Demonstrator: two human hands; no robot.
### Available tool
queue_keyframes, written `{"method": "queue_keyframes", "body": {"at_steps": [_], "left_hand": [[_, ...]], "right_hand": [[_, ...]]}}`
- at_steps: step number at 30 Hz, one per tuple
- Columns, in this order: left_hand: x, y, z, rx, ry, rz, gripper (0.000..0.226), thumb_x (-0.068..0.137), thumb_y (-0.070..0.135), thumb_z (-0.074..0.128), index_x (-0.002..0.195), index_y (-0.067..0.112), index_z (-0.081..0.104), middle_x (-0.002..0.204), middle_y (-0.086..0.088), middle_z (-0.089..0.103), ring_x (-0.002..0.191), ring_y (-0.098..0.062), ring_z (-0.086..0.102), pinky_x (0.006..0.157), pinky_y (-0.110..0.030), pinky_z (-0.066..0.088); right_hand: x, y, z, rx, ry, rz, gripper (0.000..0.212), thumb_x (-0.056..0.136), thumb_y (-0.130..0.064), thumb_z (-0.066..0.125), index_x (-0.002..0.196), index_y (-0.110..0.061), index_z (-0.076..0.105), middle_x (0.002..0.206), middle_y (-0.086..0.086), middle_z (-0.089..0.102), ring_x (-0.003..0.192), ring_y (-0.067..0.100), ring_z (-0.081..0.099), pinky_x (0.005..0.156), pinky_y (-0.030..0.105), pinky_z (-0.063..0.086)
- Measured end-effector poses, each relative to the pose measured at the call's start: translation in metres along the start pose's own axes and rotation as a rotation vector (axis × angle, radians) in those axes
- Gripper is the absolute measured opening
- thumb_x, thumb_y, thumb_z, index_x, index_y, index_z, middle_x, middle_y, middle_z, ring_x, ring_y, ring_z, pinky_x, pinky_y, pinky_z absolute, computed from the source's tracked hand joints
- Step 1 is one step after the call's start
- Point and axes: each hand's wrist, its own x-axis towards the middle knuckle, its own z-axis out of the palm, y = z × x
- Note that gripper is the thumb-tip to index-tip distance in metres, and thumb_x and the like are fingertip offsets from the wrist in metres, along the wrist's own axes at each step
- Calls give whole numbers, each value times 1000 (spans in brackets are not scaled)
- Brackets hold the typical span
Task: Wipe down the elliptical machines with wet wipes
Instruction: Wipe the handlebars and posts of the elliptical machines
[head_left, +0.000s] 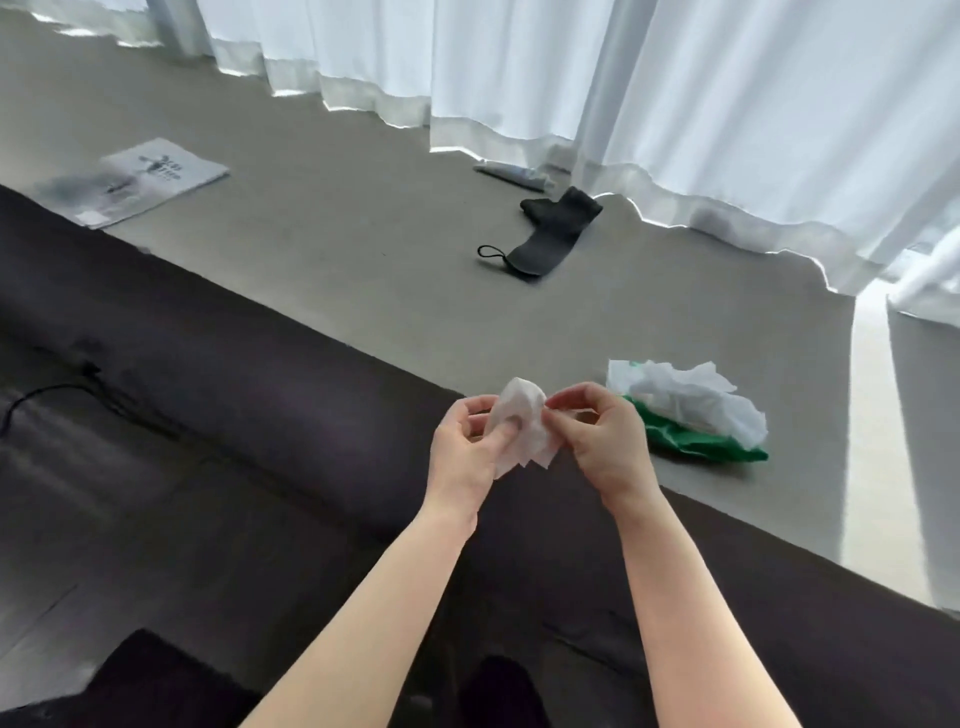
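A white wet wipe (524, 415), crumpled and partly folded, is held between both hands above a dark mat (218, 415). My left hand (467, 447) grips its left side with the thumb over the cloth. My right hand (597, 431) pinches its right edge with thumb and fingertips. A green wipes pack (696, 441) lies on the grey floor just right of my hands, with white wipes (696, 400) bunched out of its top. No elliptical machine is in view.
A black cable (41, 397) runs across the mat at the left. On the grey floor lie a printed sheet (135, 179), a black pouch with a loop (545, 236) and a small tube (511, 174). White curtains (571, 78) hang along the far side.
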Motion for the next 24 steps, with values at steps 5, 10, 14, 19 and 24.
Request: {"method": "queue_keyframes", "body": {"at_steps": [5,10,14,19,24], "left_hand": [[69,-6,43,166,48,109,9,91,21,69,94,26,62,86,0,69,74,-9,66,64,-23,52],[125,-20,81,624,93,250,17,92,28,68,107,24,64,94,6,69,86,-16,63,75,-29,45],[136,-42,93,915,228,506,37,87,30,57,120,16,64,125,-6,62,118,-31,55,99,-49,39],[121,-43,129,942,152,860,22,88,31,57,107,24,66,124,-2,62,125,-21,50,111,-63,22],[118,-44,164,943,-239,875,43,81,34,57,123,29,56,122,4,62,119,-15,55,111,-54,29]], "right_hand": [[52,16,-46,-239,44,-123,10,84,-21,73,85,-28,67,82,-17,66,71,-3,57,66,9,41],[87,51,-133,-449,158,-101,17,83,-15,74,91,-29,67,90,-19,61,80,5,57,72,8,37],[103,77,-154,-569,35,-117,20,81,-14,74,98,-25,72,103,-13,59,101,13,55,94,36,38],[118,91,-147,-611,25,-174,7,83,-22,64,78,-25,68,96,-15,60,96,15,57,86,26,22],[121,90,-160,-598,-56,-226,15,83,-21,54,93,-24,66,105,-14,63,105,10,53,92,22,22]]}}
